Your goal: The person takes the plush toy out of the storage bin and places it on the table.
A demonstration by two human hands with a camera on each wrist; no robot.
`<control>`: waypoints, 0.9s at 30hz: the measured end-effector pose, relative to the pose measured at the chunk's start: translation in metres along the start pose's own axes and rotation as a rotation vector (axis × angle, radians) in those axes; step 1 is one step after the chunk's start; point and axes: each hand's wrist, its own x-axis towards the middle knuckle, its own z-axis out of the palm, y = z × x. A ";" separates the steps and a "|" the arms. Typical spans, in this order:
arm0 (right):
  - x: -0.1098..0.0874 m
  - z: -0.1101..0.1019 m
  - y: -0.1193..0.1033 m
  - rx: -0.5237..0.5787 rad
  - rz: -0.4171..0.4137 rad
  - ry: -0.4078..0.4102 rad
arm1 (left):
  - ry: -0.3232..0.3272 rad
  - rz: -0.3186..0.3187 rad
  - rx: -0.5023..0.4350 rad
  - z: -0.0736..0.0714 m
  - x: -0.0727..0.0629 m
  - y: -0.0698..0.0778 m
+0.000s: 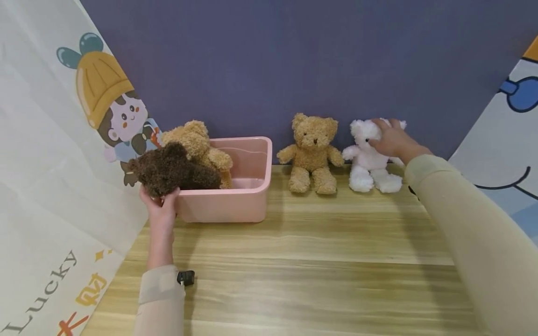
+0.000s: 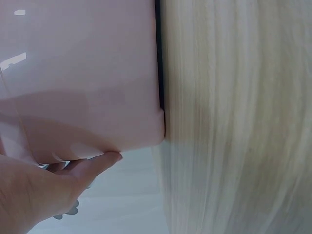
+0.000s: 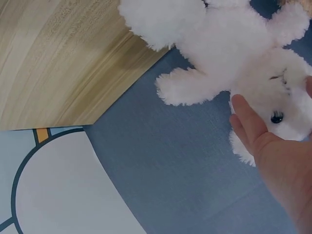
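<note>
A pink storage bin point(image 1: 222, 205) stands at the left. My left hand point(image 1: 161, 205) grips its left end, with the thumb along the edge in the left wrist view. Inside the bin, a dark brown teddy bear point(image 1: 168, 170) leans over the left rim above that hand, in front of a light brown teddy bear point(image 1: 193, 140). At the right, my right hand point(image 1: 392, 140) grips the head of a white teddy bear point(image 1: 371, 161), which sits upright against the back wall. The right wrist view shows fingers at one side of the white bear's head.
Between the bin and the white bear, a tan teddy bear point(image 1: 314, 154) sits against the dark blue back wall point(image 1: 294, 56). The wood-grain tabletop point(image 1: 294, 266) lies in front. Printed white panels point(image 1: 50, 140) stand on the left and right sides.
</note>
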 end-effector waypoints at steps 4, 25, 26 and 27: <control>-0.001 0.002 0.001 -0.010 0.000 0.015 | -0.001 0.003 -0.001 0.002 0.000 0.002; -0.020 -0.065 -0.043 -0.053 -0.044 0.031 | -0.008 0.037 -0.037 0.000 -0.001 0.002; -0.020 -0.069 -0.050 -0.059 -0.046 0.037 | -0.009 0.033 -0.031 0.000 -0.001 0.002; -0.020 -0.072 -0.058 -0.067 -0.049 0.038 | -0.009 0.033 -0.030 0.000 -0.001 0.002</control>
